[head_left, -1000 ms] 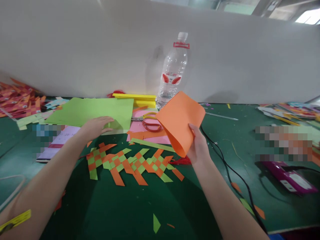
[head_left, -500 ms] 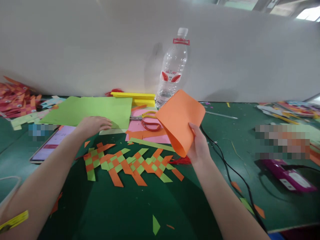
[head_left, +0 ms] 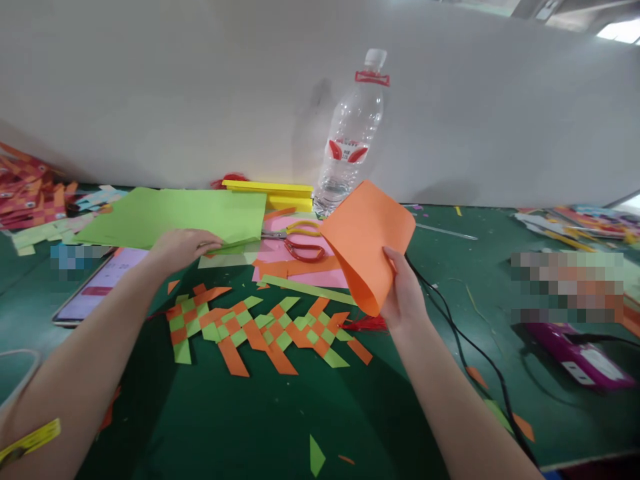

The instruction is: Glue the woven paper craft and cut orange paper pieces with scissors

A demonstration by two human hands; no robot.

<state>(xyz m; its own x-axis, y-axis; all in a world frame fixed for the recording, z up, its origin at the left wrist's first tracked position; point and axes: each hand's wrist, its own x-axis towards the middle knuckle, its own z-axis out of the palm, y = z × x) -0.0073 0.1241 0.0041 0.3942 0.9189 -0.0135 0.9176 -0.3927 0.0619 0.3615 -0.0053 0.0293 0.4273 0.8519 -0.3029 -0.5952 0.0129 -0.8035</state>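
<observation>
My right hand (head_left: 406, 293) grips a sheet of orange paper (head_left: 367, 233), bent over into a loose curl, above the table's middle. At the left, my left hand (head_left: 187, 248) has its fingers closed on the near edge of a sheet of green paper (head_left: 200, 212), which lies at the back. That edge is slightly raised at the fingertips. Between the hands lie scissors (head_left: 306, 251) with yellow and red handles, on pink paper (head_left: 273, 250). Closer to me rests a woven orange-and-green paper strip figure (head_left: 260, 330) with a red tassel (head_left: 367, 324).
A clear plastic bottle (head_left: 353, 133) stands against the grey wall, beside a yellow bar (head_left: 270, 187). A phone (head_left: 100, 287) lies left, behind my forearm. Woven red paper pieces (head_left: 30, 187) pile up far left. On the right are black cables (head_left: 460, 333) and a purple device (head_left: 575, 353).
My left fingers have closed on the green paper's near edge and lifted it a little. The right hand still holds the orange paper, and the view has shifted slightly.
</observation>
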